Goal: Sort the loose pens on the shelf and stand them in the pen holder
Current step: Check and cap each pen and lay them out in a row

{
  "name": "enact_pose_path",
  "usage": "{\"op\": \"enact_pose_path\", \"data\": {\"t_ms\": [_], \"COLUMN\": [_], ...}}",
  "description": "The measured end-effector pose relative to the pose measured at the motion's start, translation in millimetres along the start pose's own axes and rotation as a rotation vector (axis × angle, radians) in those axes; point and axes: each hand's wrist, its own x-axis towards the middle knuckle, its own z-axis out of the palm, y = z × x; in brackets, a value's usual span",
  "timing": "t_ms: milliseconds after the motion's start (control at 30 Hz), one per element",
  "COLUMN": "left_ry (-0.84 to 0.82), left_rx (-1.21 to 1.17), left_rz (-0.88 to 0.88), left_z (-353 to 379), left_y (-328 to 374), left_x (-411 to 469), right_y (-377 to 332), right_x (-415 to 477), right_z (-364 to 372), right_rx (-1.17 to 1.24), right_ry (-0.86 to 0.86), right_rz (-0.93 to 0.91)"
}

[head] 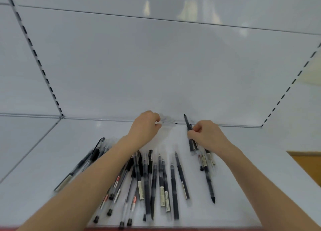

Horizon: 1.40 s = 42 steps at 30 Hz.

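Head view: right hand clasps a pen bundle just beyond the loose pens on the shelf; left hand curled, contents indeterminate, holder unconfirmed; recommend levelling tips before standing them.

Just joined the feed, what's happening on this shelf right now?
A person is sorting pens on a white shelf. The right hand grips a small bunch of pens, with their ends pointing toward the back wall. The left hand reaches to the back of the shelf, at something clear and blurred; whether it holds it cannot be told. Many loose pens lie fanned out near the front edge.
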Motion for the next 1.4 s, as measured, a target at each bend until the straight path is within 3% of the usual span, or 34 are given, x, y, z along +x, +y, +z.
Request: {"op": "enact_pose_path", "data": {"t_ms": [267, 400, 500, 667, 800, 1033, 1400], "left_ry": [-0.060, -0.054, -0.009, -0.027, 0.082, 0.219, 0.298], "left_rx": [0.238, 0.149, -0.224, -1.195, -1.468, -1.483, -1.405], "left_rz": [0.077, 0.074, 0.023, -0.198, -0.249, -0.199, -0.113], "left_z": [36.0, 36.3, 15.7, -40.0, -64.8, -74.4, -67.1], "left_y": [13.9, 11.6, 16.6, 31.4, 34.6, 35.5, 46.1], "left_x": [45.7, 50.6, 40.0, -0.4, -30.8, -59.3, -69.5], "right_y": [19.4, 22.6, 16.9, -8.0, -30.6, -52.8, -54.5], "right_x": [-29.5, -35.2, -38.4, -54.8, -74.3, -89.8, -95.9], "right_z": [-14.1, -14.6, -15.2, -19.2, -15.1, -3.9, -3.7], "right_rx": [0.075, 0.155, 0.253, 0.446, 0.547, 0.475, 0.523], "right_ry": [0.058, 0.075, 0.106, 0.106, 0.100, 0.008, -0.036], "right_rz": [-0.013, -0.003, -0.035, -0.195, -0.315, -0.425, -0.335]}}
